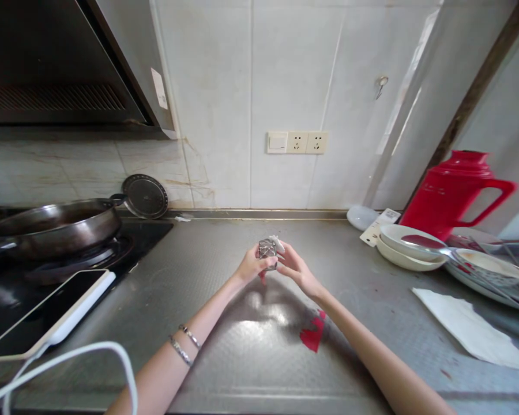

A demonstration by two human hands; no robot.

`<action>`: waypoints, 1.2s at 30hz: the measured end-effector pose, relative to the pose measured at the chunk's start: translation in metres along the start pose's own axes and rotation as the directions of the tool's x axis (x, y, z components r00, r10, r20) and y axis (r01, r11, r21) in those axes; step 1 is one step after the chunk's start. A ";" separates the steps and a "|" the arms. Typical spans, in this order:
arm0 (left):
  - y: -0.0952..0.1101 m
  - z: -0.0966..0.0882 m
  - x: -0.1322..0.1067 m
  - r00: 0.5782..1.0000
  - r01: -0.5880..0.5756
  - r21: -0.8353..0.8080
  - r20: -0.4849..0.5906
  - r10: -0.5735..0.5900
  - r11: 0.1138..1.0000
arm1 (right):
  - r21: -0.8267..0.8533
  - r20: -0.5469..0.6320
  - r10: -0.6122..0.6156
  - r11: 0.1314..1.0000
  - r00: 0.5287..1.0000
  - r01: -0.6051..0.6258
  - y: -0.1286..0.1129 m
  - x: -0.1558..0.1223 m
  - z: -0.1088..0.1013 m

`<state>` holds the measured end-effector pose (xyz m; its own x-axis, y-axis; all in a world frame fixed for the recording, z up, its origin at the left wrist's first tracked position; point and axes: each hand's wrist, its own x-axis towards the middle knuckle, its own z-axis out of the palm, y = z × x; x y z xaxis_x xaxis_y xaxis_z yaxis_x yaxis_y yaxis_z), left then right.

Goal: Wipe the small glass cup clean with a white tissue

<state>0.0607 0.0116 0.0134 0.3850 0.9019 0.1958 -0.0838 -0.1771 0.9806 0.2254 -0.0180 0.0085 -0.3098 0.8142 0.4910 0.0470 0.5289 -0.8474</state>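
1. The left hand (251, 268) grips a small patterned block (266, 249) above the metal counter (363, 282), in front of its back edge.
2. The right hand (298, 270) curves beside a white wad (279, 244); whether it pinches this, I cannot tell.
3. A loosened left hold could let the block drop and strike the counter.
4. Counted: one block, one wad, two bracelets (180, 350), one red flask (447, 196) toward the counter's back right corner.

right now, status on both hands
Left hand holds small grey block. Right hand at its side, by white scrap. Red scrap on counter near right forearm.
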 end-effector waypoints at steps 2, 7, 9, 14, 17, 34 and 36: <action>0.001 0.000 0.000 0.999 0.036 -0.008 0.034 -0.036 0.999 | 0.020 0.032 -0.002 1.000 0.999 0.002 0.001 -0.001 0.005; -0.004 0.000 -0.001 0.990 0.087 -0.039 0.110 -0.082 0.995 | 0.074 -0.039 0.025 0.997 0.999 -0.022 0.003 0.000 0.014; -0.009 -0.004 0.000 0.984 0.084 -0.083 0.163 -0.069 0.993 | 0.115 -0.056 0.036 0.993 0.998 -0.030 0.002 0.001 0.014; -0.016 -0.020 0.005 0.958 0.089 -0.121 0.281 -0.052 0.989 | 0.240 -0.066 0.119 0.966 0.991 -0.100 -0.004 0.004 0.012; -0.012 -0.022 0.004 0.962 0.066 -0.091 0.270 -0.040 0.994 | 0.287 -0.062 0.198 0.942 0.978 -0.173 -0.008 0.006 0.010; -0.022 -0.003 0.003 0.976 -0.212 0.281 0.009 0.218 0.936 | 0.056 -0.201 0.143 0.989 0.969 -0.135 -0.002 0.006 0.009; -0.021 -0.004 0.002 0.972 -0.222 0.324 0.004 0.233 0.920 | -0.030 -0.233 0.121 0.991 0.965 -0.131 -0.001 0.006 0.007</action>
<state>0.0599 0.0188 -0.0064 0.3584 0.8341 0.4192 0.1347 -0.4906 0.8609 0.2168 -0.0154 0.0110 -0.0715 0.9054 0.4184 0.1156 0.4242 -0.8982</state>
